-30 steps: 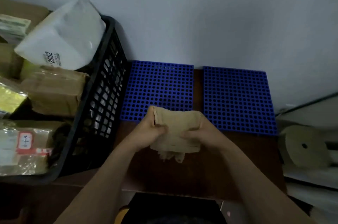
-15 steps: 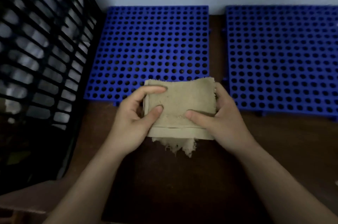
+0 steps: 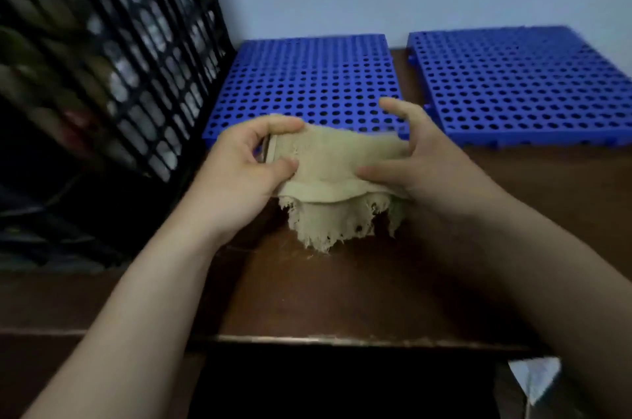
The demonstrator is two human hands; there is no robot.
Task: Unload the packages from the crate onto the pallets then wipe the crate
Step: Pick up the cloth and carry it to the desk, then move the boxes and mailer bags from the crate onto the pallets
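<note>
Your cloth [image 3: 328,158] has slackened from its flat fold, frayed hem now hanging.
At frame centre, over the brown table [image 3: 342,288], your left hand [image 3: 246,172] pinches its left edge; your right hand [image 3: 420,158] holds the other side, thumb on top, forefinger lifted. The black crate [image 3: 136,52], upper left, shows blurred packages [image 3: 118,90]; left blue pallet [image 3: 307,76] and right blue pallet [image 3: 519,83] carry none. Unloading looks unstarted: park the cloth, reach left.

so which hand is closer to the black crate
Left. The left hand grips the beige cloth at its edge nearest the black crate; the right hand holds its far edge.
</note>
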